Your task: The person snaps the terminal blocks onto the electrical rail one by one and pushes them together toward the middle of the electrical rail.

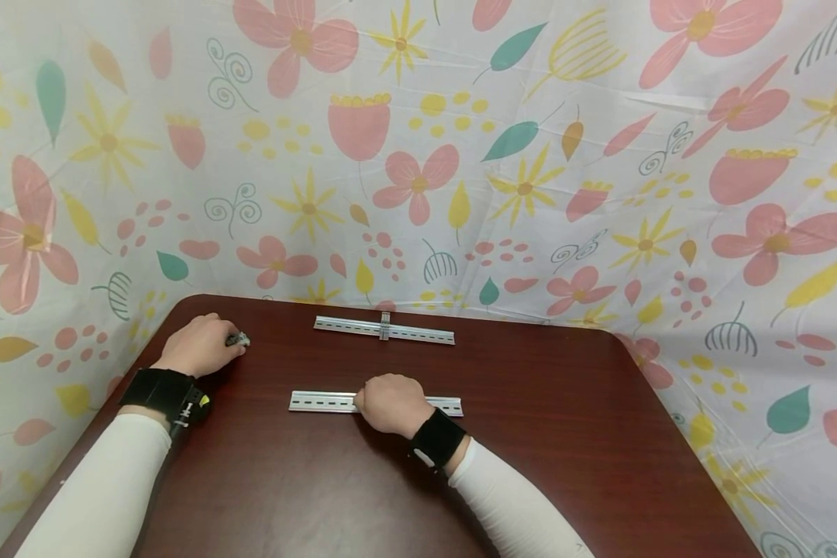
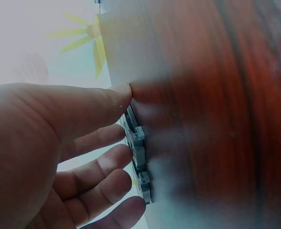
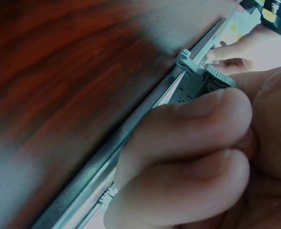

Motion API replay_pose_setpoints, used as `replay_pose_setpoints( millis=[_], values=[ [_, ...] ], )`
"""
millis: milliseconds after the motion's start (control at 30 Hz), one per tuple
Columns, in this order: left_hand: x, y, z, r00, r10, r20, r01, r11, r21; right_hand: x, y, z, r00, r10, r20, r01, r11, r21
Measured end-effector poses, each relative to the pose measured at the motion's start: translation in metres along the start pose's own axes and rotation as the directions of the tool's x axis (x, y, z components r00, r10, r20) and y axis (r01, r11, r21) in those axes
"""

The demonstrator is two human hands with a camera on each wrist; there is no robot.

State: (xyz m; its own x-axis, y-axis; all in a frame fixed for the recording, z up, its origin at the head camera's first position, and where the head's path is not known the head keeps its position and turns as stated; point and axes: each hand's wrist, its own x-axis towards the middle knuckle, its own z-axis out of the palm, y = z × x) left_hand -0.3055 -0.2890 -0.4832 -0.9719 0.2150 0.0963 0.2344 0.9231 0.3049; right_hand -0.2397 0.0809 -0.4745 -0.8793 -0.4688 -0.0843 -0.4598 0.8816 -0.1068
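On the near metal DIN rail (image 1: 314,401), slotted along its length, my right hand (image 1: 393,404) lies over the middle. In the right wrist view its curled fingers (image 3: 193,129) grip a grey plastic rail clip (image 3: 198,78), whose hooked end sits right at the rail's edge; the rest of the clip is hidden behind the fingers. At the table's far left, my left hand (image 1: 198,345) reaches down over small grey plastic clips (image 1: 239,339). The left wrist view has its thumb and loosely bent fingers (image 2: 112,183) right beside these clips (image 2: 138,152), spread apart.
Farther back lies a second slotted DIN rail (image 1: 424,335), with grey clips (image 1: 385,326) mounted across its middle. Both rails rest on a dark red-brown wooden table (image 1: 565,434). A flower-patterned curtain (image 1: 460,139) hangs behind the table and along its sides.
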Motion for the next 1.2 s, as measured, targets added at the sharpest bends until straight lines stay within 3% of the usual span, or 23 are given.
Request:
replay_pose_setpoints(
  millis=[467,867,1033,1200],
  values=[
    [-0.002,0.008,-0.003,1.000,0.027,-0.004,-0.027,0.999,-0.044,0.000,0.000,0.000,1.000,0.003,-0.006,-0.003,1.000,-0.009],
    [0.000,0.005,-0.002,0.997,0.079,0.023,-0.077,0.995,-0.056,0.000,0.000,0.001,1.000,0.009,-0.006,-0.009,1.000,-0.017],
    [0.005,-0.005,0.003,0.992,0.122,0.031,-0.119,0.989,-0.083,0.000,0.000,0.001,1.000,0.005,-0.010,-0.005,1.000,-0.021],
    [0.007,-0.006,0.001,0.990,0.130,0.049,-0.125,0.988,-0.091,0.000,0.000,0.001,1.000,0.004,-0.015,-0.004,1.000,-0.020]
  ],
)
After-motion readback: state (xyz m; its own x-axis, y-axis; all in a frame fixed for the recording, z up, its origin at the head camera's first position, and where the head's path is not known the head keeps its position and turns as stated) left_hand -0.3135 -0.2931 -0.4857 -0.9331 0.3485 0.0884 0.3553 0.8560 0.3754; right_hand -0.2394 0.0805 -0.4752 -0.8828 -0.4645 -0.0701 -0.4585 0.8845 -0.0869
